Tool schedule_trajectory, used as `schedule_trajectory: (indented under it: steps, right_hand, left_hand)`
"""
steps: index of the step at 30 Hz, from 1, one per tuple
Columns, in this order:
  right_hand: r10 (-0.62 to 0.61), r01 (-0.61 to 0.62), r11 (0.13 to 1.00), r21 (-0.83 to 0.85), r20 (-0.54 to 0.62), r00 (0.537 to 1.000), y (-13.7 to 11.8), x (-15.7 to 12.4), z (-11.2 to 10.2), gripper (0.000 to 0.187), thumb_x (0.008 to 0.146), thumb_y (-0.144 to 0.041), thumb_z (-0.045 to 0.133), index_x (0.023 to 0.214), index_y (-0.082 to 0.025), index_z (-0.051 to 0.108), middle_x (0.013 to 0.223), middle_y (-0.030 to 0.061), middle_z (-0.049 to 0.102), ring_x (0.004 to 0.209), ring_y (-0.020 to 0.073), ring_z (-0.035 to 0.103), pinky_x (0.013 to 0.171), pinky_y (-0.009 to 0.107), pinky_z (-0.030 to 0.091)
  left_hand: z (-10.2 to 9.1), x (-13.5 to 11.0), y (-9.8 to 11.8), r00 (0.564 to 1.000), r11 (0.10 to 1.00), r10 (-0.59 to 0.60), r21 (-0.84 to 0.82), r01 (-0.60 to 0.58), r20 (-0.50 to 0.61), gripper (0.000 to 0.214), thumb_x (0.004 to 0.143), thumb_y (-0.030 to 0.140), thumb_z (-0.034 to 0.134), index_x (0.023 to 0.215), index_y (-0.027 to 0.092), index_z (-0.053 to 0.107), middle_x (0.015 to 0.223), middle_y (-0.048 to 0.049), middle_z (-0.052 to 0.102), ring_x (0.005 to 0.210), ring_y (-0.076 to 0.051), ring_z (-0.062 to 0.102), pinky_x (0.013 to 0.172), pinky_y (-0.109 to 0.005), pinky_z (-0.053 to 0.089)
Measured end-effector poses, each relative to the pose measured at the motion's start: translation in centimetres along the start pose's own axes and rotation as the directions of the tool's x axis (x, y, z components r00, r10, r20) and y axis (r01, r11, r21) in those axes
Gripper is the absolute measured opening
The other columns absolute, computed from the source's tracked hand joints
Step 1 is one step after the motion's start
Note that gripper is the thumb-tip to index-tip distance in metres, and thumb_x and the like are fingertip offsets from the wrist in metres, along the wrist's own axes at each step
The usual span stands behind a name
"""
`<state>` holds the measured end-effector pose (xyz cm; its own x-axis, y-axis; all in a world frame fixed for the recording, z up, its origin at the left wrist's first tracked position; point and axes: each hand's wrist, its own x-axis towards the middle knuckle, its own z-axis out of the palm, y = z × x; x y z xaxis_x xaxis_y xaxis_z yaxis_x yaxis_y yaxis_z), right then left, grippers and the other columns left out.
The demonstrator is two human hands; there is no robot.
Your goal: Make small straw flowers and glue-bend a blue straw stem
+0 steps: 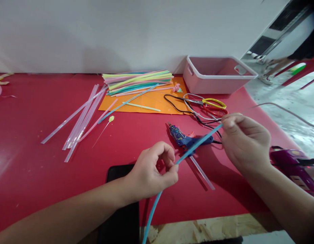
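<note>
A blue pipe cleaner [199, 143] is stretched at a slant between my two hands. My left hand [155, 169] pinches it between thumb and fingers, and its loose end hangs down below toward the table's front edge. Higher and to the right, my right hand [244, 140] grips the other end in a closed pinch. Beneath the pipe cleaner a dark blue glue gun [181, 137] lies on the table, with a clear glue stick [202, 173] poking out of its back. Under my left forearm is a black flat object [121, 217], partly hidden.
Several coloured pipe cleaners [136, 81] lie on an orange sheet [147, 108]. Glue sticks [83, 118] are at left. Scissors [214, 103] and cables sit before a pink bin [220, 83]. A purple power strip [294, 169] stands at right. A person's legs [278, 64] show beyond.
</note>
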<state>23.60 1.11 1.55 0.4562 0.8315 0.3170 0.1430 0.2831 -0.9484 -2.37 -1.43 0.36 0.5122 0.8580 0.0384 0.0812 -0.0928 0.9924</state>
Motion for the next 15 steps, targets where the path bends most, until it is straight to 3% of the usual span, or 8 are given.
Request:
schedule_trajectory:
  steps: [2, 3, 5, 7, 8, 11, 13, 15]
  right_hand:
    - [-0.055, 0.059, 0.998, 0.021, -0.153, 0.987, 0.4, 1.4, -0.6, 0.024, 0.070, -0.034, 0.083, 0.070, -0.018, 0.065, 0.071, -0.0022, 0.057, 0.065, 0.0102, 0.049, 0.068, 0.028, 0.037]
    - [-0.157, 0.171, 0.984, 0.051, -0.203, 0.966, 0.6, 2.0, -0.9, 0.028, 0.069, -0.035, 0.083, 0.065, -0.018, 0.062, 0.066, -0.0028, 0.055, 0.064, 0.0101, 0.048, 0.069, 0.028, 0.038]
    - [-0.298, 0.298, 0.954, -0.026, -0.159, 0.941, 0.9, 2.7, -1.5, 0.037, 0.082, -0.040, 0.072, 0.058, -0.019, 0.054, 0.059, -0.0027, 0.049, 0.060, 0.0114, 0.048, 0.068, 0.030, 0.039]
    - [-0.346, 0.358, 0.898, -0.255, 0.091, 0.934, 0.9, 2.3, -1.8, 0.043, 0.096, -0.039, 0.055, 0.057, -0.020, 0.051, 0.059, -0.0003, 0.051, 0.061, 0.0132, 0.050, 0.065, 0.032, 0.039]
    - [-0.349, 0.428, 0.827, -0.365, 0.263, 0.899, 0.7, 1.9, -1.8, 0.039, 0.097, -0.035, 0.053, 0.061, -0.019, 0.054, 0.063, 0.0012, 0.055, 0.064, 0.0145, 0.053, 0.066, 0.032, 0.041]
    - [-0.248, 0.660, 0.583, -0.475, 0.669, 0.700, 0.1, 0.3, -1.4, 0.006, 0.088, -0.024, 0.062, 0.091, -0.019, 0.063, 0.092, 0.0079, 0.067, 0.089, 0.0228, 0.063, 0.083, 0.038, 0.048]
    - [-0.135, 0.708, 0.528, -0.469, 0.777, 0.615, 0.0, -0.5, -1.0, 0.032, 0.081, -0.016, 0.059, 0.113, -0.018, 0.060, 0.114, 0.0133, 0.064, 0.109, 0.0289, 0.060, 0.096, 0.045, 0.048]
    - [-0.034, 0.701, 0.532, -0.476, 0.815, 0.579, 0.3, -0.9, -0.7, 0.052, 0.074, -0.009, 0.054, 0.125, -0.017, 0.055, 0.126, 0.0159, 0.057, 0.119, 0.0315, 0.057, 0.102, 0.048, 0.047]
  left_hand:
    - [0.0, -0.1, 0.0, 1.000, 1.000, -0.012, -0.003, 0.012, -0.014, 0.018, 0.081, 0.016, 0.067, 0.087, 0.022, 0.051, 0.075, 0.0049, 0.058, 0.062, -0.008, 0.053, 0.058, -0.020, 0.043]
    - [-0.1, 0.0, 0.0, 0.999, 1.000, -0.021, -0.016, 0.020, -0.030, 0.018, 0.082, 0.016, 0.067, 0.087, 0.022, 0.051, 0.076, 0.0045, 0.058, 0.065, -0.008, 0.054, 0.059, -0.020, 0.044]
    - [-0.1, 0.3, 0.1, 0.996, 0.995, -0.051, -0.084, 0.046, -0.069, 0.017, 0.085, 0.020, 0.068, 0.092, 0.021, 0.053, 0.080, 0.0033, 0.060, 0.070, -0.008, 0.058, 0.064, -0.019, 0.047]
    - [-0.2, 0.8, 0.2, 0.990, 0.980, -0.100, -0.185, 0.080, -0.103, 0.020, 0.087, 0.025, 0.068, 0.101, 0.020, 0.056, 0.083, 0.0026, 0.061, 0.073, -0.008, 0.060, 0.068, -0.019, 0.049]
    - [-0.3, 1.0, 0.2, 0.985, 0.967, -0.130, -0.233, 0.100, -0.116, 0.023, 0.087, 0.026, 0.069, 0.106, 0.020, 0.057, 0.083, 0.0026, 0.061, 0.073, -0.008, 0.060, 0.069, -0.019, 0.050]
    - [-0.6, 1.7, 0.3, 0.967, 0.930, -0.214, -0.331, 0.159, -0.138, 0.023, 0.085, 0.026, 0.071, 0.105, 0.018, 0.063, 0.081, 0.0023, 0.063, 0.071, -0.007, 0.062, 0.068, -0.018, 0.051]
    - [-0.6, 1.9, 0.3, 0.959, 0.910, -0.244, -0.376, 0.176, -0.142, 0.019, 0.083, 0.026, 0.074, 0.097, 0.017, 0.066, 0.079, 0.0020, 0.065, 0.068, -0.006, 0.063, 0.067, -0.017, 0.052]
    - [-0.7, 2.0, 0.4, 0.957, 0.892, -0.254, -0.416, 0.174, -0.143, 0.017, 0.081, 0.026, 0.076, 0.092, 0.017, 0.068, 0.078, 0.0022, 0.067, 0.067, -0.006, 0.064, 0.066, -0.017, 0.053]
